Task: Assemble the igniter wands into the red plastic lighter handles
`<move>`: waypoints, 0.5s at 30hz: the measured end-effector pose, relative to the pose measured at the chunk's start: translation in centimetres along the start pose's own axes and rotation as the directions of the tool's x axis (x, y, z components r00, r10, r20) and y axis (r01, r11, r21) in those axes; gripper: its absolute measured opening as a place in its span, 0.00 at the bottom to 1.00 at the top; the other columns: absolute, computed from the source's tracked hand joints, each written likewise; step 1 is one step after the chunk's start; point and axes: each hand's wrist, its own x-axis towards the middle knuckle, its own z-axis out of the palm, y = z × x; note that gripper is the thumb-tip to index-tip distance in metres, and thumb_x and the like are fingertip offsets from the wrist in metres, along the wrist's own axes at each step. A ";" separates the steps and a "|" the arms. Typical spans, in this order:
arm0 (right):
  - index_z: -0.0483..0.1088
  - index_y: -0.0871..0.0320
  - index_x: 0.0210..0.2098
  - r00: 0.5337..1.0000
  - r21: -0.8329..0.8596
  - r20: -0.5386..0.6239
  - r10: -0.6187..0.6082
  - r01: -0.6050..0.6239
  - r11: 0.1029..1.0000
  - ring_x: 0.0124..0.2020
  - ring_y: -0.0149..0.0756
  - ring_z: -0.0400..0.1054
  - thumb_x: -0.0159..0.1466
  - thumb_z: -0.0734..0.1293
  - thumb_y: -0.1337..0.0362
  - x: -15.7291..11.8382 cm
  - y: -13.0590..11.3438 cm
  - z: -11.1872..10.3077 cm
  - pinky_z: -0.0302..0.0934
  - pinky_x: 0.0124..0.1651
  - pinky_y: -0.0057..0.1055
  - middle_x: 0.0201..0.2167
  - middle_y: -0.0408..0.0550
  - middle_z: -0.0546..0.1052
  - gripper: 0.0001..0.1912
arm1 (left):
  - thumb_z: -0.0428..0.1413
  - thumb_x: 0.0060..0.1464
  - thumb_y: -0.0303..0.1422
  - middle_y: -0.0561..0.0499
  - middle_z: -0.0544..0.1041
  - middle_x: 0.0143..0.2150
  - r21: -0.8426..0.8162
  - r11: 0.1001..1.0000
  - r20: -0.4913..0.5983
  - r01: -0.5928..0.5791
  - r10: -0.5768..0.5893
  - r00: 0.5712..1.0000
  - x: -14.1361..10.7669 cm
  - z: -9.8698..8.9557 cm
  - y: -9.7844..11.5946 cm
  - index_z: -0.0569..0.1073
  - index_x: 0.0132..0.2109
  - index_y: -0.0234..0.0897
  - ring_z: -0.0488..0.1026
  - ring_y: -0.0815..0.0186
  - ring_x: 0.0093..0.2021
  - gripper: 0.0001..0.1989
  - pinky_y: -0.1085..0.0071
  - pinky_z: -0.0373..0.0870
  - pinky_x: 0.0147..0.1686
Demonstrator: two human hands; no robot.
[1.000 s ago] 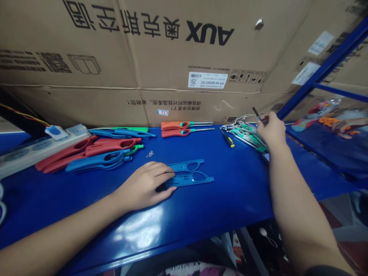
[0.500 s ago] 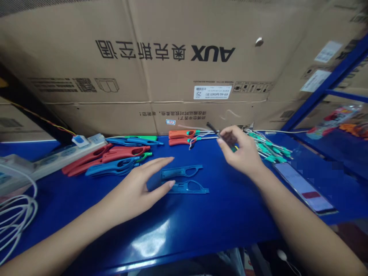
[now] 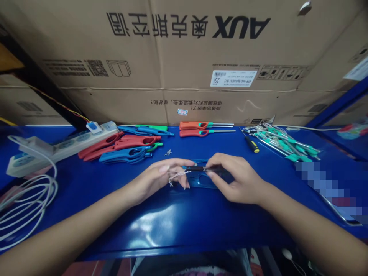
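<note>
Between my hands, over the blue lighter shell halves (image 3: 199, 182), is a slim dark igniter part (image 3: 194, 168) with thin white wires (image 3: 173, 179). My right hand (image 3: 238, 178) pinches its right end between thumb and fingers. My left hand (image 3: 161, 174) is closed loosely around the left end and the wires, with the index finger reaching over the dark part. The shell halves lie on the table beneath, partly hidden by both hands. A few small screws (image 3: 168, 152) lie beyond my left hand.
Red lighter shells (image 3: 138, 142) and blue ones (image 3: 126, 154) are piled beside a power strip (image 3: 63, 145). Orange lighters (image 3: 192, 133) lie at the back. A screwdriver (image 3: 253, 143) is near green-ended metal tubes (image 3: 284, 142). A cardboard wall (image 3: 172, 76) stands behind; white cable (image 3: 43, 191) coils left.
My right hand has brought the dark part left and down over the blue shells. My left hand has moved right and closed on its wired end. The view has shifted.
</note>
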 end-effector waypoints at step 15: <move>0.69 0.61 0.44 0.960 -0.315 0.183 -0.211 0.260 0.913 0.33 0.36 0.72 0.68 0.62 0.70 0.1 1.2 -0.9 0.61 0.31 0.32 0.34 0.49 0.78 0.07 | 0.23 0.59 0.59 0.35 0.79 0.53 0.206 0.967 0.169 0.148 -0.184 0.968 -0.3 -1.1 2.5 0.70 0.65 0.29 0.73 0.59 0.33 0.51 0.64 0.70 0.30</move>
